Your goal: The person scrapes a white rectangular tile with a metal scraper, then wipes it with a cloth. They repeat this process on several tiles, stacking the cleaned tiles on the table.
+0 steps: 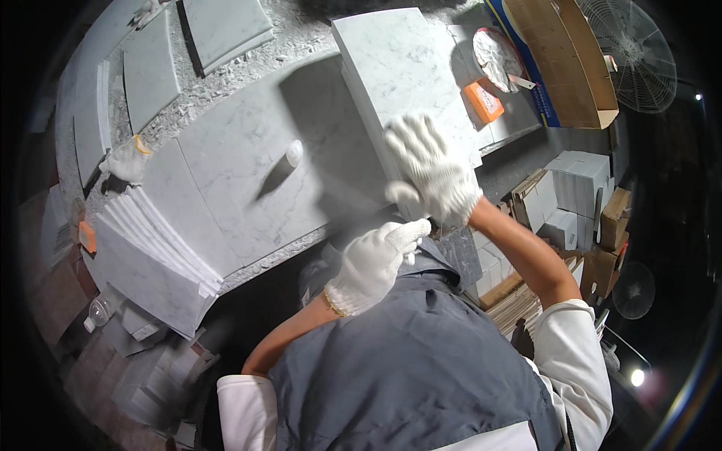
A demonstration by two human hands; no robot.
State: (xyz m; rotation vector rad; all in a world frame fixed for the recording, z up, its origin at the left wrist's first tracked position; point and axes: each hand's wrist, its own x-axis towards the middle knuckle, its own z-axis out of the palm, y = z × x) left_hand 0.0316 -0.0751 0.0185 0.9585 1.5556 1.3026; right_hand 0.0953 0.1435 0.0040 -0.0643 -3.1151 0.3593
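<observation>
Both my hands wear white knitted work gloves. My right hand (432,169) has its fingers stretched out and lies at or just over the near end of a stack of white, grey-veined marble tiles (402,64); slight blur hides whether it touches. In front of my apron (406,361), my left hand (376,263) is closed, fingers bent together and pointing toward the right wrist. What it holds, if anything, does not show. Left of the stack, a small white bottle (294,153) stands on large marble slabs (226,173).
An orange block (483,101) and a dish of white paste (496,60) with a scraper sit right of the stack. Beyond are a cardboard box (560,60) and a fan (632,56). Leaning tiles (154,255) and a loose glove (126,161) are at left; boxed tiles (579,184) stand at right.
</observation>
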